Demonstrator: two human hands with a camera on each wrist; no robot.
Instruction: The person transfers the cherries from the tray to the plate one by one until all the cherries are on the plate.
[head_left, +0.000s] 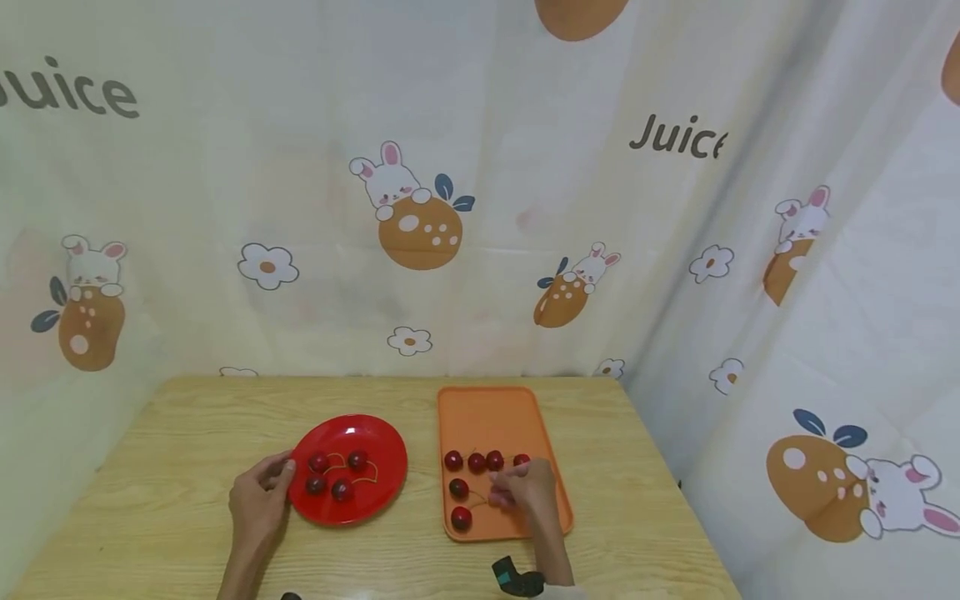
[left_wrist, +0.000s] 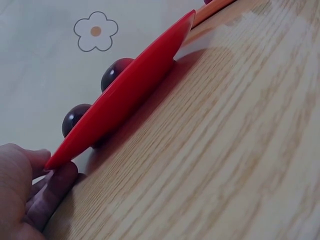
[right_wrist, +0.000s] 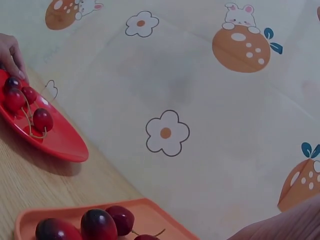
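Observation:
My left hand [head_left: 258, 500] pinches the left rim of a round red plate [head_left: 386, 500]; in the left wrist view, thumb and fingers [left_wrist: 52, 192] are on either side of the rim. Several dark red cherries [head_left: 342, 490] with thin stems lie on this plate. Over the right part of an orange tray [head_left: 487, 417] is my right hand [head_left: 534, 487], fingers bent downward. Their tips are at the end of a stem running from two cherries [head_left: 461, 518] at the tray's left side. Whether they pinch that stem is unclear. More cherries [head_left: 476, 462] form a row behind.
Plate and tray stand side by side on a light wooden table [head_left: 210, 417], with a strip of bare wood between them. A printed curtain [head_left: 315, 167] hangs behind and along the sides. A dark strap piece [head_left: 517, 579] shows at my right wrist.

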